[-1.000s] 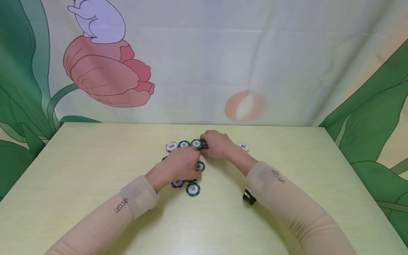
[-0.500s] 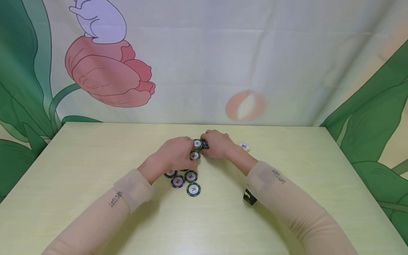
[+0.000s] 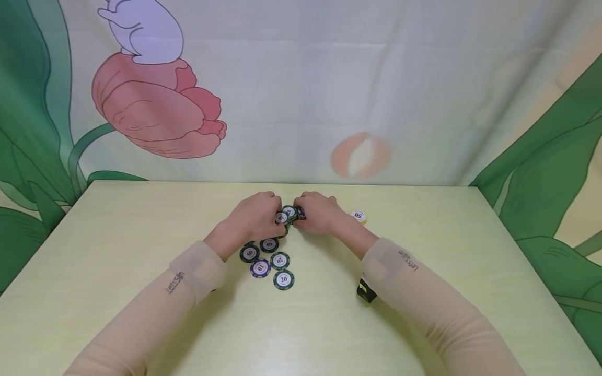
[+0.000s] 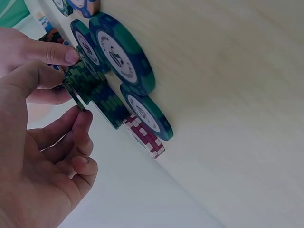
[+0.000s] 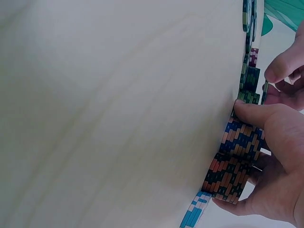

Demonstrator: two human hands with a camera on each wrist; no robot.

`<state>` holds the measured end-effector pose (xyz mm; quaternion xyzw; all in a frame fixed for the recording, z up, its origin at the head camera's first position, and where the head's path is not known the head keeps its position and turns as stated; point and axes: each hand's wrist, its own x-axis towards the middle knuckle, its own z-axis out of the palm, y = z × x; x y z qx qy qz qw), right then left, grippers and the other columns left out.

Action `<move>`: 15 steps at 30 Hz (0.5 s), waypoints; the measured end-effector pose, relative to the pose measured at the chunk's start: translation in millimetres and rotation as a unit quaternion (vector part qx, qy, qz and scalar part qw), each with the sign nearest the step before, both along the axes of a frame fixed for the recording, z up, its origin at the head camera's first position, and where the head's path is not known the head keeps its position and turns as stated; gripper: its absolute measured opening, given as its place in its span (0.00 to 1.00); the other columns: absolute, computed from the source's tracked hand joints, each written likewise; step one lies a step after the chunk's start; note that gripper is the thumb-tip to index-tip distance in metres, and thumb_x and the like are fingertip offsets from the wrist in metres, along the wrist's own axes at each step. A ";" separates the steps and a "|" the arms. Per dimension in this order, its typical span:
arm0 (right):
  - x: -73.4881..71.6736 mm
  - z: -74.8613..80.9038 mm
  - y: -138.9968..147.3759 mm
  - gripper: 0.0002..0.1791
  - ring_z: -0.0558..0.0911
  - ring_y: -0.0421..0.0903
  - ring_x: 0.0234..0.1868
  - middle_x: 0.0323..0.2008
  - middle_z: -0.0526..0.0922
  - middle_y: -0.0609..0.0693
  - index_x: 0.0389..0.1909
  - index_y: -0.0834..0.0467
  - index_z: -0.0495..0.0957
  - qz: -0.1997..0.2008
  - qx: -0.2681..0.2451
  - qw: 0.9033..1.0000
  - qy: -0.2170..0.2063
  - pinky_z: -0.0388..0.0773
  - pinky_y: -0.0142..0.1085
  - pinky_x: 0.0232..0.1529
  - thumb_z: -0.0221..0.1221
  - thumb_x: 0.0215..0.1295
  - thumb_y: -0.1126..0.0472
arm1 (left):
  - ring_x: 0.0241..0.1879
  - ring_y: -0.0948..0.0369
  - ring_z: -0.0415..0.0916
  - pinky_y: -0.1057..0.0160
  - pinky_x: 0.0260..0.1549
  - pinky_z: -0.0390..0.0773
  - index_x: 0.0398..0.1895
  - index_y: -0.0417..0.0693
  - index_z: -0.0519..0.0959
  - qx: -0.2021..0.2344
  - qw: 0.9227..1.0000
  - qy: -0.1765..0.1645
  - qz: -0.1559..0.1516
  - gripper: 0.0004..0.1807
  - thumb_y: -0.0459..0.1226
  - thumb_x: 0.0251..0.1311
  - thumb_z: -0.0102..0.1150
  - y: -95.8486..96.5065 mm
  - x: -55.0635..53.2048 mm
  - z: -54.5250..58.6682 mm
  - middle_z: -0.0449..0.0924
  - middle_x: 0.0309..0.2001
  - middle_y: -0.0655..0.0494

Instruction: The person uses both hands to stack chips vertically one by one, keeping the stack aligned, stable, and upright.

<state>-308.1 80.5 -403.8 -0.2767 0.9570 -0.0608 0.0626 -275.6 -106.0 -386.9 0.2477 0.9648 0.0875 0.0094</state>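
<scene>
My left hand (image 3: 256, 214) pinches a green poker chip (image 4: 73, 97) between thumb and forefinger, its other fingers curled. That chip is held on edge close over a short stack of green chips (image 4: 84, 80). My right hand (image 3: 320, 213) grips a row of chip stacks: its thumb presses by the green stack, and its fingers reach round the blue-and-orange stack (image 5: 241, 138) and the black-and-orange stack (image 5: 227, 178). A taller dark green stack (image 4: 110, 105) and a red-and-white stack (image 4: 144, 137) continue the row; in the head view my left hand hides them.
Several loose chips lie flat nearer me, among them a green 20 chip (image 3: 284, 280) and a blue 10 chip (image 3: 261, 268). A yellow-edged stack (image 3: 359, 215) stands behind my right wrist. A small black object (image 3: 366, 291) sits beside my right sleeve. A printed curtain (image 3: 282, 104) hangs behind the table.
My left hand has moved from the loose chips toward the table's far side, bringing a green chip up to the stacks. My right hand has stayed at the row.
</scene>
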 end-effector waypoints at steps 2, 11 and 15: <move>-0.2 0.5 -0.6 0.18 0.78 0.49 0.48 0.49 0.80 0.51 0.53 0.53 0.81 -0.001 -0.002 1.000 -0.002 0.75 0.60 0.49 0.67 0.67 0.49 | 0.32 0.57 0.71 0.59 0.31 0.75 0.36 0.42 0.78 0.001 1.000 0.000 -0.001 0.12 0.41 0.55 0.67 0.3 -1.2 -0.3 0.74 0.33 0.53; 0.3 2.3 -1.2 0.17 0.77 0.49 0.46 0.46 0.79 0.50 0.50 0.53 0.82 -0.005 -0.009 1.000 -0.008 0.74 0.59 0.48 0.68 0.67 0.49 | 0.35 0.55 0.71 0.58 0.36 0.77 0.41 0.41 0.82 0.019 1.000 0.007 -0.014 0.12 0.38 0.56 0.67 4.2 -2.4 -0.5 0.75 0.36 0.52; 0.7 2.1 -0.7 0.17 0.77 0.49 0.46 0.46 0.79 0.50 0.51 0.53 0.81 -0.007 -0.009 1.000 -0.009 0.74 0.58 0.48 0.67 0.67 0.48 | 0.37 0.55 0.72 0.57 0.38 0.78 0.46 0.40 0.83 0.022 0.999 0.015 -0.020 0.15 0.38 0.59 0.67 3.9 -1.8 -1.5 0.76 0.39 0.50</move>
